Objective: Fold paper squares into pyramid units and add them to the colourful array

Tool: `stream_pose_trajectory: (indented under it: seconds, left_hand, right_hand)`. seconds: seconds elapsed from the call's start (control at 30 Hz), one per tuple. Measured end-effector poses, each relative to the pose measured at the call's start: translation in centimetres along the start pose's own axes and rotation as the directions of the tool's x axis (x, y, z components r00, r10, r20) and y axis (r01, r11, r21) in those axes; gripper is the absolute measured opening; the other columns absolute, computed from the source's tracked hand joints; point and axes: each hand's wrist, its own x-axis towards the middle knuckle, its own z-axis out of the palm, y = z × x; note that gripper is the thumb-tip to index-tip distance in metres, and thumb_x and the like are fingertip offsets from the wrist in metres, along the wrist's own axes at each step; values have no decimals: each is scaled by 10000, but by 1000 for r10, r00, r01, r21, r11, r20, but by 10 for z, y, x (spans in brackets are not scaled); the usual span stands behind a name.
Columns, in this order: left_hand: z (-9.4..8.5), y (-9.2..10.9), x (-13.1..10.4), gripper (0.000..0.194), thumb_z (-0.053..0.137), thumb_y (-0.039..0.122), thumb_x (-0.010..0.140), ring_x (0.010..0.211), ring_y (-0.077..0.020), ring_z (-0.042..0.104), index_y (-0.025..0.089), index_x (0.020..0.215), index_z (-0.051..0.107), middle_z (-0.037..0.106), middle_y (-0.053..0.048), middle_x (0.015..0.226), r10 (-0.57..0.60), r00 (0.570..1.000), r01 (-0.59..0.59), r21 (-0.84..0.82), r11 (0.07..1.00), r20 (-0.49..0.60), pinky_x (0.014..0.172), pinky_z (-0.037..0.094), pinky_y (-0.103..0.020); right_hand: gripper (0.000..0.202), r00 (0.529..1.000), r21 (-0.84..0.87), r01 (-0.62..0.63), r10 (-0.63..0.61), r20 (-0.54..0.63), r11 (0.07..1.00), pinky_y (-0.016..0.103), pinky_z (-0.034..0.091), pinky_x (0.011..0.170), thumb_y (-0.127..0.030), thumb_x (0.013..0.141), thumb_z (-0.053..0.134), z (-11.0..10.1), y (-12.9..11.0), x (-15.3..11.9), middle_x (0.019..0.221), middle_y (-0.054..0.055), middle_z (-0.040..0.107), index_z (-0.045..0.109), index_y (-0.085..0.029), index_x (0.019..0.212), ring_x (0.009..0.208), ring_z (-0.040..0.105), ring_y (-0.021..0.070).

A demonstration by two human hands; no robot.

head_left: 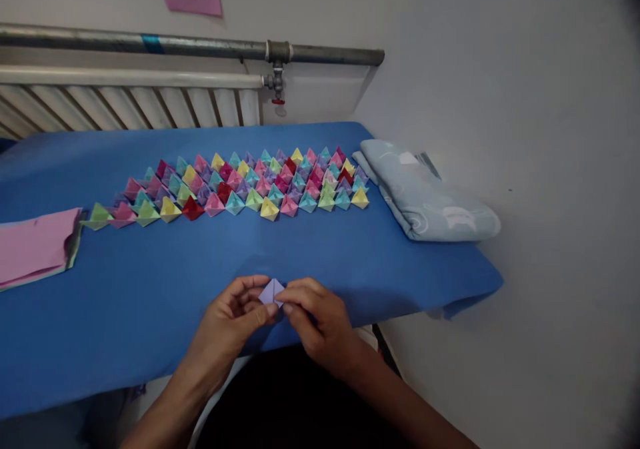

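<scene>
A small folded purple paper (271, 291) is held between both hands near the front edge of the blue-covered table. My left hand (234, 312) grips its left side and lower edge, thumb in front. On the right side, the fingertips of my right hand (317, 316) pinch the paper. Beyond the hands, several rows of small folded paper boats (254, 199) in pink, green, yellow, red, blue and purple stretch across the table. The underside of the purple paper is hidden by the fingers.
A stack of pink and green paper sheets (37, 246) lies at the left. A folded light-blue cloth (435, 192) rests at the right against the wall. Behind the blue table cover (150, 289) are a white radiator (150, 106) and a metal pipe (210, 46).
</scene>
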Motion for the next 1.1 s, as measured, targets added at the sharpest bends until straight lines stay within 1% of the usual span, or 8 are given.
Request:
stream_pose_trajectory:
  seconds: [0.07, 0.17, 0.3, 0.47, 0.57, 0.73, 1.0, 1.1]
  left_hand:
    - [-1, -2, 0, 423, 781, 275, 616, 629, -92, 620, 190, 1001, 629, 683, 28, 739, 27, 1000, -27, 36, 999, -14, 663, 534, -243]
    - [-1, -4, 0, 405, 762, 281, 637, 644, -87, 603, 200, 1010, 627, 677, 27, 765, 58, 998, -57, 117, 991, -8, 647, 515, -229]
    - [3, -3, -3, 388, 749, 305, 629, 685, -117, 616, 199, 979, 622, 675, 12, 774, 42, 998, -49, 175, 983, 43, 672, 518, -265]
    - [2, 2, -7, 245, 661, 415, 734, 660, -125, 581, 190, 828, 642, 613, 18, 678, -2, 988, -42, 284, 958, 152, 665, 490, -271]
    - [-2, 5, -9, 349, 534, 470, 838, 616, -122, 520, 190, 640, 597, 562, 14, 617, -6, 970, -102, 428, 898, 244, 605, 435, -251]
    - [-3, 7, -10, 360, 526, 450, 841, 556, -113, 459, 198, 585, 544, 527, 30, 564, 85, 970, -189, 489, 851, 227, 540, 380, -229]
    - [-8, 2, -6, 363, 519, 459, 838, 501, -104, 465, 197, 590, 559, 510, 40, 526, 50, 975, -160, 523, 837, 219, 488, 378, -211]
    - [-17, -1, -5, 272, 523, 436, 853, 585, -142, 572, 217, 748, 645, 618, 16, 644, 234, 966, -244, 661, 710, 106, 548, 458, -249]
  right_hand:
    - [156, 985, 94, -168, 170, -12, 981, 282, 501, 728, -225, 877, 524, -1, -3, 3, 892, 28, 669, 630, -226, 992, 801, 625, 146]
    - [128, 902, 208, -432, 423, 89, 877, 249, 481, 656, -312, 847, 578, -1, -7, 11, 780, -5, 654, 630, -206, 898, 709, 601, 131]
    - [110, 835, 282, -550, 517, 188, 786, 220, 438, 623, -298, 796, 619, 2, -9, 18, 695, -34, 611, 622, -196, 756, 663, 550, 111]
    - [132, 833, 343, -550, 529, 160, 761, 206, 394, 576, -295, 778, 612, 1, -10, 19, 620, -55, 527, 601, -196, 691, 593, 472, 92]
    - [173, 824, 384, -560, 539, 174, 734, 202, 366, 528, -342, 779, 610, 1, -10, 19, 595, -57, 499, 589, -198, 684, 554, 448, 89]
    - [219, 796, 440, -596, 565, 216, 671, 205, 331, 482, -391, 786, 587, 4, -5, 21, 559, -62, 472, 563, -204, 676, 495, 401, 84]
    - [225, 885, 169, -458, 429, 180, 873, 216, 363, 574, -317, 849, 537, 2, 4, 28, 607, -52, 481, 545, -200, 657, 593, 445, 102]
    - [236, 905, 22, -385, 372, 205, 923, 218, 366, 598, -277, 867, 542, 6, 7, 33, 619, -46, 512, 546, -193, 648, 620, 475, 105]
